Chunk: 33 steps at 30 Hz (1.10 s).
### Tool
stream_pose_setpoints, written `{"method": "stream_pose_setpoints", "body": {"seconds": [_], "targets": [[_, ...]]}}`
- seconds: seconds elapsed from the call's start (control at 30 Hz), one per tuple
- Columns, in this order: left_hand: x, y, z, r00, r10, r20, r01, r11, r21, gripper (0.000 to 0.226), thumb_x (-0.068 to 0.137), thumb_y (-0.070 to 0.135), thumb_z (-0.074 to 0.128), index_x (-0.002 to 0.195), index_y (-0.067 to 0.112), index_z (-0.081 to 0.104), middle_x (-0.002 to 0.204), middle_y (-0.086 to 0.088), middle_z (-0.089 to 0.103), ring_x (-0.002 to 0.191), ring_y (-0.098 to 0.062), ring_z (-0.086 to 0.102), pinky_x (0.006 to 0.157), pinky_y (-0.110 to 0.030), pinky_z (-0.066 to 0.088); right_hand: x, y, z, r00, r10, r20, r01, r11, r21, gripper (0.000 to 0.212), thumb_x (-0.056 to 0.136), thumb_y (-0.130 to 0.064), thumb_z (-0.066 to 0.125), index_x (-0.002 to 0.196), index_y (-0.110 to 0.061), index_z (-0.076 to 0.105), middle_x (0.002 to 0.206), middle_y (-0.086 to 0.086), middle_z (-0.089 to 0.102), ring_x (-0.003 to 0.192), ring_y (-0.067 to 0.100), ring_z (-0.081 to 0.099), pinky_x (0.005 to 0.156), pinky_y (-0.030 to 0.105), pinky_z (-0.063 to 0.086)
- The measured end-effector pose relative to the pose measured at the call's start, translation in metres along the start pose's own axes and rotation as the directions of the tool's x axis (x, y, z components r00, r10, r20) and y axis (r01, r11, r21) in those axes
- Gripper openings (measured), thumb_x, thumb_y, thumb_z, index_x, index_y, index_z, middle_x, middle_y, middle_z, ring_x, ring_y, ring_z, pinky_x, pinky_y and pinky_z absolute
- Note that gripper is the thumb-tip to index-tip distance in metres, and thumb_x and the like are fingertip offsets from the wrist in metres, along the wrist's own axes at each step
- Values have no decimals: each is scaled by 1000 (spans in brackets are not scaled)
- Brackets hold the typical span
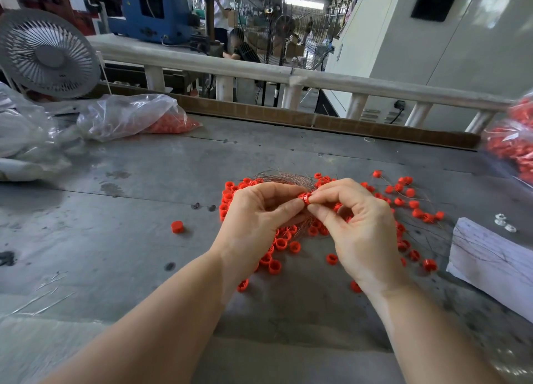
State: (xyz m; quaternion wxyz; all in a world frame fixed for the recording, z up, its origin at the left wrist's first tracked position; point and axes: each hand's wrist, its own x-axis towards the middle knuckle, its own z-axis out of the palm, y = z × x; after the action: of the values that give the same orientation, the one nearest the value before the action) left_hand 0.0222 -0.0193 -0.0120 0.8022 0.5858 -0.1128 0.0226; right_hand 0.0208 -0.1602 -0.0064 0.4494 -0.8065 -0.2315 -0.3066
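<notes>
- Holding one red cap (304,198) between both hands, just above the pile of red caps (278,243) on the desk (115,239). Your left hand (259,213) pinches it with thumb and forefinger. Your right hand (360,225) pinches its right side with the same two fingertips.
- Step in hand, as judged: feeding or seating a thin wire in the cap. Any wire at the cap itself is too fine to make out. The bundle of thin wires (284,177) lies just behind your hands, among the caps.
- Next move calls for a firm left pinch so the cap cannot turn, and small fingertip work from the right. The finished piece then needs a spot, likely with the wired caps (415,212) spread to the right.
- Pose: both forearms enter from the bottom edge and converge, with the hands meeting fingertip to fingertip. Your other right fingers are loosely curled.
- Risk, as judged: a dropped cap would be lost in the pile.
</notes>
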Motion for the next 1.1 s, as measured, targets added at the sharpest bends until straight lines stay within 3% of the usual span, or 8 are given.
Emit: {"method": "stream_pose_setpoints", "body": {"seconds": [0.33,0.67,0.87,1.1], "targets": [[0,3,-5,997,-18,72,18,1000,2,14,64,14,69,76,17,76,85,-9,74,82,-19,71,73,-21,55,2,-2,-6,997,-46,64,43,998,49,13,73,9,71,73,-5,69,78,3,65,79,8,60,72,9,41],[-2,6,-3,998,44,46,-47,995,86,18,80,-5,64,84,12,71,78,-2,74,74,-11,70,67,-16,53,2,0,-5,997,-15,69,7,993,120,19,75,8,70,74,-11,68,81,-4,65,81,1,60,70,7,40],[-2,5,1,995,97,7,-97,990,102,16,79,-6,64,86,8,69,74,1,73,69,-7,69,65,-14,52,3,4,-4,999,26,47,-33,986,166,24,76,4,70,75,-20,67,81,-11,67,81,0,62,66,9,41],[-3,4,1,987,160,-14,-155,970,190,17,79,-2,67,89,11,71,84,-3,74,77,-12,70,72,-20,55,3,6,-4,996,77,42,-84,970,226,20,75,-6,69,75,-27,66,83,-16,68,83,3,64,68,14,43]]}}
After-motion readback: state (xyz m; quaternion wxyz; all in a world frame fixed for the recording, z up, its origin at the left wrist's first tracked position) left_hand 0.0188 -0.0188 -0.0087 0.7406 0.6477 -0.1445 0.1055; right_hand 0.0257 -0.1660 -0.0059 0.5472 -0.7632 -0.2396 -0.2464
